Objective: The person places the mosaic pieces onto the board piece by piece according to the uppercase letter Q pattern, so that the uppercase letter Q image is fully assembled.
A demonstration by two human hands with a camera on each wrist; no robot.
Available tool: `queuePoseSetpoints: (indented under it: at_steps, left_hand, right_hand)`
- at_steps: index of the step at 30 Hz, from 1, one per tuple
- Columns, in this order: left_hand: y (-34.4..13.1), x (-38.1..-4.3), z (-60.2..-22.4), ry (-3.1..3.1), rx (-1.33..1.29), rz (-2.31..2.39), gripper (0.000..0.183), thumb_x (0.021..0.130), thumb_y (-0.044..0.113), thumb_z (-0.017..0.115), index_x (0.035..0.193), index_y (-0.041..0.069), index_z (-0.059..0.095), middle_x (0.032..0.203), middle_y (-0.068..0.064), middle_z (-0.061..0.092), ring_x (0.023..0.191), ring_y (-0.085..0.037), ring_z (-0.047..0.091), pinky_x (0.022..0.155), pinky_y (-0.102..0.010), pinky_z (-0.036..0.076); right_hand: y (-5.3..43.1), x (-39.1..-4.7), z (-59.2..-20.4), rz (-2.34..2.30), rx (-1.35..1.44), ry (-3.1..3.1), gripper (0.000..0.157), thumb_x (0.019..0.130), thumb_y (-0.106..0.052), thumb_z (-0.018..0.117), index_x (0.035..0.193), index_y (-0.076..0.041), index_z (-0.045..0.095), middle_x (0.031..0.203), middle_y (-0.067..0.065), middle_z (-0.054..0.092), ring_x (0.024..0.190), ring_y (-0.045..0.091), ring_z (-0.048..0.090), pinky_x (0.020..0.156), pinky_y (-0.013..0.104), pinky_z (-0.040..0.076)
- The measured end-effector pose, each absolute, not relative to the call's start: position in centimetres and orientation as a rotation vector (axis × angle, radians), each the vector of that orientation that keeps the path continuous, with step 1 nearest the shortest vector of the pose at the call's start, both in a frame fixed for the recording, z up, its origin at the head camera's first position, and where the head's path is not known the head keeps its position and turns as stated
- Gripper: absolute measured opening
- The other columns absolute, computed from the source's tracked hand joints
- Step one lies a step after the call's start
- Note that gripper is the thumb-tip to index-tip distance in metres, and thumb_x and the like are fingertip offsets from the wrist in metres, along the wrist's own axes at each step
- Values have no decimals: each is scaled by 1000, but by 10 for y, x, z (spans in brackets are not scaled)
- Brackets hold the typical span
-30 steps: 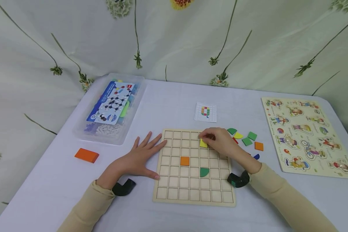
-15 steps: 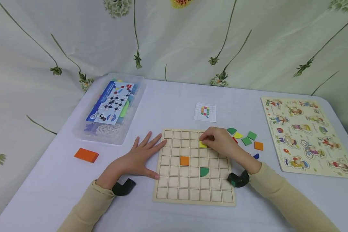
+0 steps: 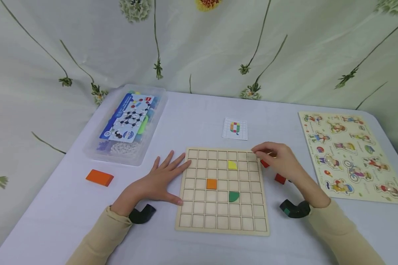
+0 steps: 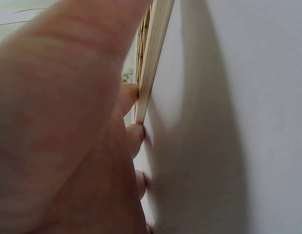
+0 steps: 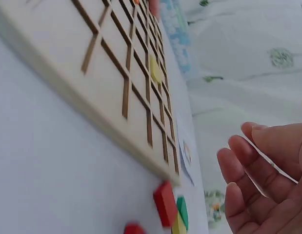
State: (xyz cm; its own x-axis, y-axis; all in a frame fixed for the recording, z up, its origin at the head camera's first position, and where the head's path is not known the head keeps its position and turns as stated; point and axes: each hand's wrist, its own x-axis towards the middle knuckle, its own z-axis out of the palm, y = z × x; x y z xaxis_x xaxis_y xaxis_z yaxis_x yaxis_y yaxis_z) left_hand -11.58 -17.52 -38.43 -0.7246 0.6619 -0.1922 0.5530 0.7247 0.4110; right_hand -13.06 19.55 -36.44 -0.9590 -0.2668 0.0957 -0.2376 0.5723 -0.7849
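Observation:
A wooden grid board (image 3: pixel 199 215) lies on the white table. Seated in its cells are a yellow square tile (image 3: pixel 232 165), an orange square tile (image 3: pixel 211 184) and a green quarter-round tile (image 3: pixel 233 197). With fingers spread, my left hand (image 3: pixel 156 184) touches the board's left edge at thumb and fingertips. My right hand (image 3: pixel 280 158) is raised by the board's upper right corner; in the right wrist view its fingers are loosely bent around nothing. Close to that corner are a red tile (image 5: pixel 165 204), a green tile (image 5: pixel 182 209) and a yellow tile (image 5: pixel 179 225). The right hand hides other loose tiles.
A small pattern card (image 3: pixel 234 129) lies behind the board. At the back left stands a clear plastic box (image 3: pixel 137 158) of pieces, with an orange block (image 3: pixel 99 177) in front of it. A wooden picture puzzle (image 3: pixel 355 158) lies on the right.
My right hand has let go of the yellow square tile, which now sits in its cell, and has moved right toward the loose tiles. My left hand has stayed put.

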Motion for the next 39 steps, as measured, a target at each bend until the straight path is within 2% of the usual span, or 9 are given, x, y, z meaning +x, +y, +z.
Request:
queuePoseSetpoints:
  at_steps: [5,9,13,21,26,33,39]
  left_hand:
    - [-177,-116,-385,2607,939,459,115,63,70,69,151,18,17,156,-5,1,138,-33,-15,101,-61,-11]
    - [-179,-116,-387,2608,938,469,115,63,71,68,151,18,17,156,-5,1,138,-33,-14,100,-61,-11]
    - [-178,-116,-388,2613,941,478,115,63,70,69,151,18,18,156,-6,2,138,-33,-14,100,-61,-11]
    - [-176,-117,-388,2607,953,469,115,63,70,69,151,18,17,156,-5,2,138,-33,-14,101,-61,-11]
    - [-176,-117,-389,2606,951,465,115,63,71,69,151,18,17,156,-5,1,138,-33,-15,101,-61,-11]
    - [-175,-117,-388,2611,943,464,115,62,70,69,151,18,17,156,-5,1,138,-33,-14,101,-60,-11]
    - [-175,-117,-388,2604,949,466,115,63,70,69,151,18,16,156,-5,1,138,-33,-14,101,-60,-11]
  right_hand:
    - [238,-117,-371,-1518,-62,2649,33,96,-23,56,116,2,62,107,14,63,85,17,54,63,21,46]
    - [253,-111,-383,-1495,69,2631,37,96,-24,56,123,1,58,114,17,60,84,13,55,67,19,47]
    - [257,-109,-390,-1415,64,2711,35,94,-19,60,123,1,59,116,19,57,81,18,52,63,19,46]
    - [257,-112,-388,-1184,-83,2861,29,87,-3,64,115,4,62,99,16,52,76,24,50,55,23,42]
    - [253,-115,-386,-1039,-141,2928,28,83,-3,69,110,5,65,95,15,54,74,25,54,55,27,44]
    - [252,-117,-387,-1009,-126,2955,26,80,-8,74,99,3,62,85,10,53,71,24,49,53,28,41]
    - [250,-114,-385,-1062,-126,2952,18,83,-8,71,95,-1,58,78,7,58,68,22,51,52,25,42]
